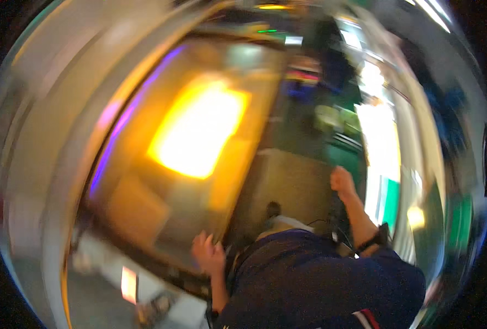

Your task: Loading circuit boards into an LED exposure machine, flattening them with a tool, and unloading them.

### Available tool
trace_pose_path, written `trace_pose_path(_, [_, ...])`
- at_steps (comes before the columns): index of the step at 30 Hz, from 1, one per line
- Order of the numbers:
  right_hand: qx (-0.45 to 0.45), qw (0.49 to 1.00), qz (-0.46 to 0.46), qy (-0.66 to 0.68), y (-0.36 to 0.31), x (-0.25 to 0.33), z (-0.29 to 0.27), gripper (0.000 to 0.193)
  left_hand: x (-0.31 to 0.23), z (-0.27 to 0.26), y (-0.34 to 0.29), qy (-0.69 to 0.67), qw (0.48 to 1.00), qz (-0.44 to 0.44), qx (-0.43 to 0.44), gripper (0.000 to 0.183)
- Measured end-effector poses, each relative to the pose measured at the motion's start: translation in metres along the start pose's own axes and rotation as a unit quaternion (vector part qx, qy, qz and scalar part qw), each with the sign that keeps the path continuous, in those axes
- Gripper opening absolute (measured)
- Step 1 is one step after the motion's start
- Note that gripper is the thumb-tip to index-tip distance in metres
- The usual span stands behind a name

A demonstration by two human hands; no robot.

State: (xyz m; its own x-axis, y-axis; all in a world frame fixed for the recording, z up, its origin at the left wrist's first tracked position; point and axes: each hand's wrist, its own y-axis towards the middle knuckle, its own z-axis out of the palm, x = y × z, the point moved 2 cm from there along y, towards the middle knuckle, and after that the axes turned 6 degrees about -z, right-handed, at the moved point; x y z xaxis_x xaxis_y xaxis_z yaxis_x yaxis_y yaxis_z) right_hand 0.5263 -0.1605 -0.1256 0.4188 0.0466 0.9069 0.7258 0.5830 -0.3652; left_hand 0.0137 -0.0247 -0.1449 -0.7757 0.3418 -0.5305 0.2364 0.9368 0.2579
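Observation:
Motion blurs the whole view. My left hand [208, 253] is at the near edge of a brown table [136, 205], its fingers loosely apart and nothing seen in them. Whether it touches the edge I cannot tell. On the table lies a glaring yellow-white rectangular patch [199, 129], too bright for detail. Out to the right, my right hand [342, 182] hangs over the floor with its fingers curled in. Nothing shows in that hand, and it is apart from the table.
A purple-blue strip [131, 112] runs along the table's left side. Beyond my right hand are pale green rounded things [334, 118] and a glaring white upright area [379, 137]. A small lit screen-like panel [129, 284] is at lower left. Brown floor [290, 175] lies ahead of my foot.

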Motion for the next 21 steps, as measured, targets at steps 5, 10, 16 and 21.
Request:
trace_pose_path(5, [-0.105,0.974,-0.194,0.047,-0.096,0.040,-0.083,0.035,0.023,0.020,-0.010,0.104,0.994,0.001,0.012,0.039])
trace_pose_path(10, [-0.233,0.919,-0.288,0.137,-0.139,0.073,-0.150,0.050,-0.006,0.050,-0.001,0.042,0.993,-0.047,0.101,0.088])
trace_pose_path(16, [-0.185,0.935,-0.296,0.060,-0.205,0.078,-0.200,0.095,-0.159,0.136,0.018,-0.090,0.983,0.083,0.134,0.055])
trace_pose_path(21, [-0.238,0.897,-0.352,0.119,-0.269,0.064,-0.210,0.066,-0.301,0.185,0.011,-0.191,0.914,0.133,0.333,0.055])
